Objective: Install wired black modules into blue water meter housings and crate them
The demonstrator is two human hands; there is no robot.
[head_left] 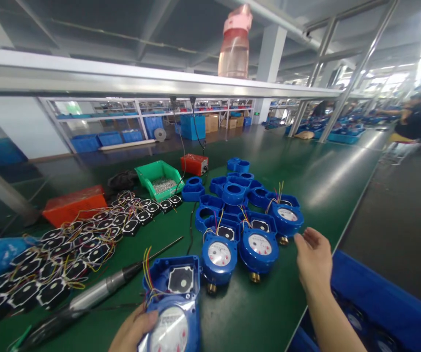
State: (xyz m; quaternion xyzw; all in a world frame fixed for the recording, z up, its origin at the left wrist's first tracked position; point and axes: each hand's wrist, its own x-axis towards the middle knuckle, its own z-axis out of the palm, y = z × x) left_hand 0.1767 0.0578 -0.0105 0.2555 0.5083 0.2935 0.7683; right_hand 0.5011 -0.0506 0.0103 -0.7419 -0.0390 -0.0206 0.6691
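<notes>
A blue water meter point(173, 325) with a round white dial stands at the table's near edge, coloured wires rising from its open box part. My left hand point(134, 328) grips its left side, thumb on the rim of the dial. Beyond it stand three more water meters point(219, 255) with dials and brass fittings. My right hand point(315, 256) is beside the rightmost water meter point(286, 215), fingers loosely bent and apart, holding nothing I can see. An electric screwdriver point(100, 288) lies left of the held meter, its long bit pointing away.
Empty blue housings point(233, 193) cluster behind the meters. Many wired black modules point(93, 249) cover the left side. A green bin point(159, 178) of small metal parts and a red box point(195, 164) stand farther back. A blue crate point(386, 303) sits below the right edge. Overhead, a shelf point(122, 78) carries a bottle point(234, 49).
</notes>
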